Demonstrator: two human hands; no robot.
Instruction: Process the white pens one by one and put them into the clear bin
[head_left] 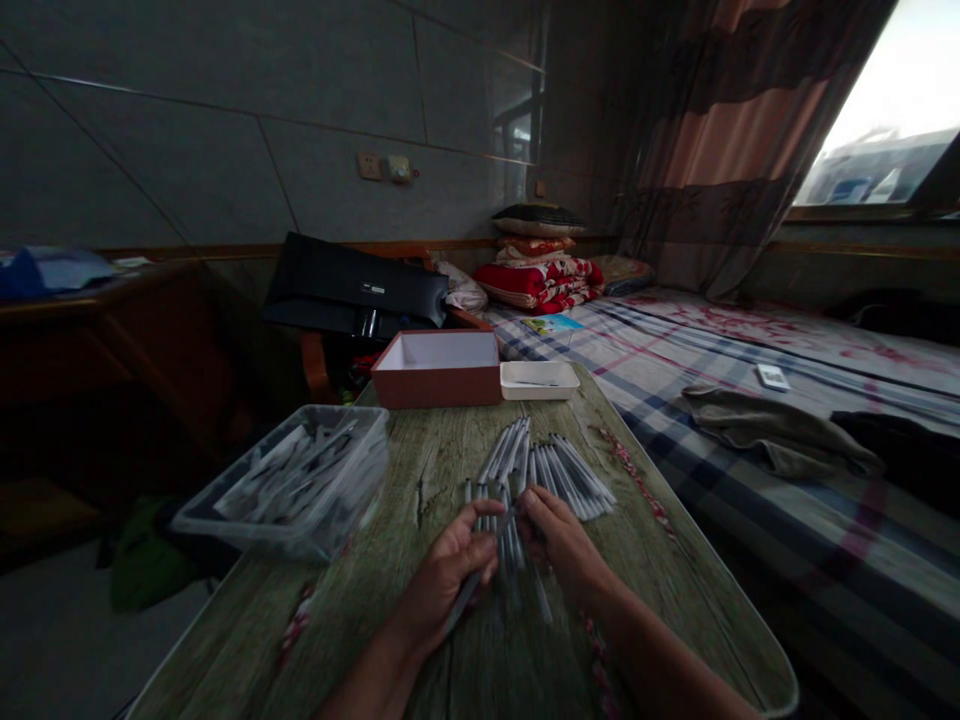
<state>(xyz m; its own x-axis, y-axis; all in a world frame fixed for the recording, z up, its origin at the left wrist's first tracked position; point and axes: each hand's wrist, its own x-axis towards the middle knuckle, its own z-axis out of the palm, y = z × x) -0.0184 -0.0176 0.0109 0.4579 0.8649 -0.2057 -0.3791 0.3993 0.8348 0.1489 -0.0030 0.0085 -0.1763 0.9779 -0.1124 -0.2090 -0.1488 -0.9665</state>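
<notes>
Basically, a slim grey pen [461, 602] was held in the left hand [452, 562], with the fingers curled round its barrel and the lower end left poking out beneath the palm. The right hand [561, 545] was curled, its thumb and forefinger brought up to the pen's upper end; whether a firm pinch was made there could not be told, blurred. The held pen was kept slanted above the near middle of the wood-grain table [705, 620].

Loose pens [514, 560] were spread under and between both hands, partly hidden. Beyond them, one bunch [508, 448] was laid slanting, and a fanned row [576, 475] was set just right of it. More pens were heaped in a clear plastic bin [369, 468] at the table's left edge. At the far end, a reddish-brown open box [439, 390] was placed right beside a shallow white tray [540, 393], in which something thin was seen. A bed with a plaid sheet [637, 365] was seen to the right.
</notes>
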